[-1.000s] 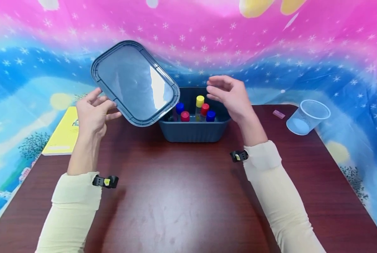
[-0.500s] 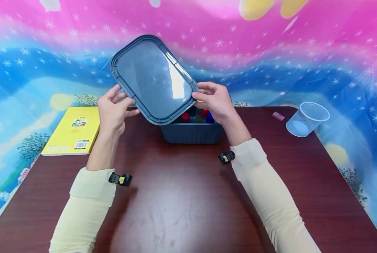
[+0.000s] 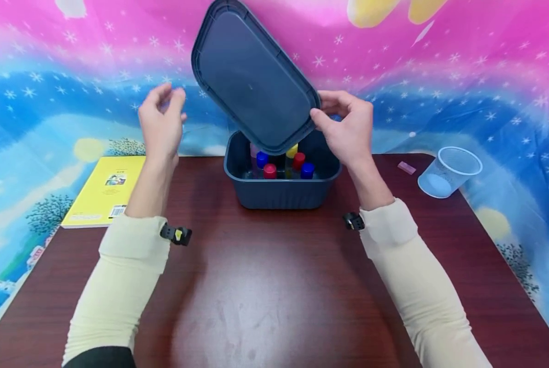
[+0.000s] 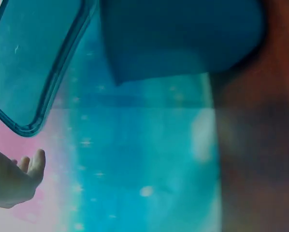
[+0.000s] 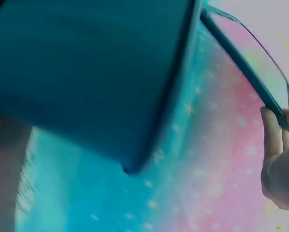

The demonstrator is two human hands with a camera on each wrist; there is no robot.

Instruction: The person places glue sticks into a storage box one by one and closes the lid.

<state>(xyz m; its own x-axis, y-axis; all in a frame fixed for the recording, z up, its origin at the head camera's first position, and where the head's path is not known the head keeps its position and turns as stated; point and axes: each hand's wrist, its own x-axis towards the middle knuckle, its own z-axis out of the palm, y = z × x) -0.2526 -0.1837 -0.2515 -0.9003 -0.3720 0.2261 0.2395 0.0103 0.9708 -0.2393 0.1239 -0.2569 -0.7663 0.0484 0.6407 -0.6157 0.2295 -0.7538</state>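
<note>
A dark grey-blue plastic lid (image 3: 256, 76) hangs tilted in the air above the matching bin (image 3: 283, 194), its lower edge overlapping the bin's back part in the head view. My right hand (image 3: 348, 122) pinches the lid's right corner between thumb and fingers; the right wrist view shows that grip at the lid's rim (image 5: 246, 72). Left of the lid, my left hand (image 3: 161, 122) is raised, holding nothing, its fingers loosely bent and apart from the rim. Inside the bin stand several bottles with red caps (image 3: 270, 171), blue caps (image 3: 307, 170) and a yellow cap (image 3: 292, 151).
A yellow book (image 3: 104, 191) lies at the table's left edge, behind my left forearm. Toward the back right stand a white mesh cup (image 3: 449, 171) and a small pink block (image 3: 406, 167). A patterned cloth (image 3: 463, 76) hangs behind the table (image 3: 256, 286).
The lid went from my left hand to my right, both touching it half a second ago. It has moved up and right, and the left hand has let go. More of the bin shows.
</note>
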